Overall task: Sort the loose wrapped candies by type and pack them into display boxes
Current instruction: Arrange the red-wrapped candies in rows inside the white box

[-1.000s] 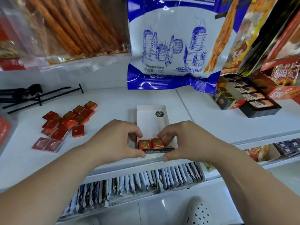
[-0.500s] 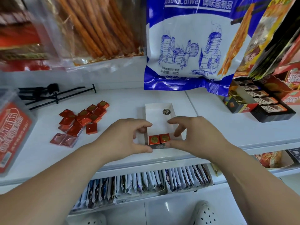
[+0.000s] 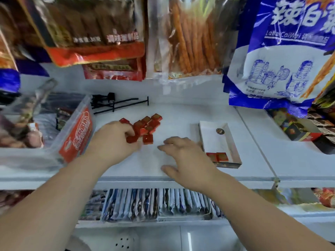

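View: head camera, single view.
Key relation: the loose candies (image 3: 147, 125) lie at centre frame, directly under the left hand (image 3: 114, 142), which is the nearer hand. The display box (image 3: 213, 142) lies to their right, just past the right hand (image 3: 186, 158).
Box axis: the long side runs near to far. Two packed candies (image 3: 218, 156) sit side by side at the near end.
Left fingers: curled onto the pile's lower-left edge, apparently pinching a candy.
Right fingers: spread, relaxed, holding nothing.
Materials: small flat squares in glossy red foil; shallow white card box; smooth white shelf (image 3: 181, 115).
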`<state>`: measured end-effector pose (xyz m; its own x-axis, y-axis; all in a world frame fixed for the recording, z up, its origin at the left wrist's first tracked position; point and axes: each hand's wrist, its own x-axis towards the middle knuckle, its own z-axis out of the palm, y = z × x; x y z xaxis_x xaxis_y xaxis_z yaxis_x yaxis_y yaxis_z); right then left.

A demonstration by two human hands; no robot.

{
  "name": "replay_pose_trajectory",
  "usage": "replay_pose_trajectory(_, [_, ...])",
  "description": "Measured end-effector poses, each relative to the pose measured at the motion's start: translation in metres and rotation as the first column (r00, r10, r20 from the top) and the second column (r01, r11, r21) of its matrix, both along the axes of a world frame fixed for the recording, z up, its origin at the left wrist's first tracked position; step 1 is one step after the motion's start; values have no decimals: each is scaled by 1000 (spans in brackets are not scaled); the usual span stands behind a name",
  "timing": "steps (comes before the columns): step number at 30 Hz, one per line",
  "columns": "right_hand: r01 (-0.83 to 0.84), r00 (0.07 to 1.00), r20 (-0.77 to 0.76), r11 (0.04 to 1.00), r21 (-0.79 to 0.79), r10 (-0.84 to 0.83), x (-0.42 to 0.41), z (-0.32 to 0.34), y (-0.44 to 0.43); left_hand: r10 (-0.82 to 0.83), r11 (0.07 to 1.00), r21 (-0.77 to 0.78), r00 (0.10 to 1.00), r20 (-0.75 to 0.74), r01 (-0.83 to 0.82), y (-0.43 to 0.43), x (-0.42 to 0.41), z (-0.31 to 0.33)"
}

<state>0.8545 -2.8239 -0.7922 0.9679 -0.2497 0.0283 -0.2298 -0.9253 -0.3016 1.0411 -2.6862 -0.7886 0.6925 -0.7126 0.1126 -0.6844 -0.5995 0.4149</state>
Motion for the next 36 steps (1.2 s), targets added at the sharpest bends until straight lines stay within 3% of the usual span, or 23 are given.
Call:
replay_pose_trajectory(8, [-17,979,-203,991,-131,-10,48,-10,18,-44,998,49,994,101,39,-2,-2,-16])
replay_pose_trajectory(12, [33,993,-110,995,-93,-43,34,-16,12,-50,996,82,989,136,39,-9,-1,-17])
replay_pose_trajectory(18, [90,992,96,995,-43,-86,-1,-22,11,-54,998,15,997,56,53,-18,-2,-15])
replay_pose_trajectory(25, [125,981,141,991,37,-129,-17,-10,6,-175,983,-52,984,-20,174,-28,-17,-14])
replay_pose_trajectory(30, [90,989,105,992,93,-99,-25,-10,2,-316,948,-89,936,-158,305,-30,-32,-12])
replay_pose_trajectory(33, [75,989,119,992,103,-87,-30,-11,0,-332,943,-77,928,-167,324,-31,-34,-10])
replay_pose_trajectory(36, [74,986,148,995,64,-82,-35,-13,1,-337,941,-83,902,-270,327,-30,-36,-8])
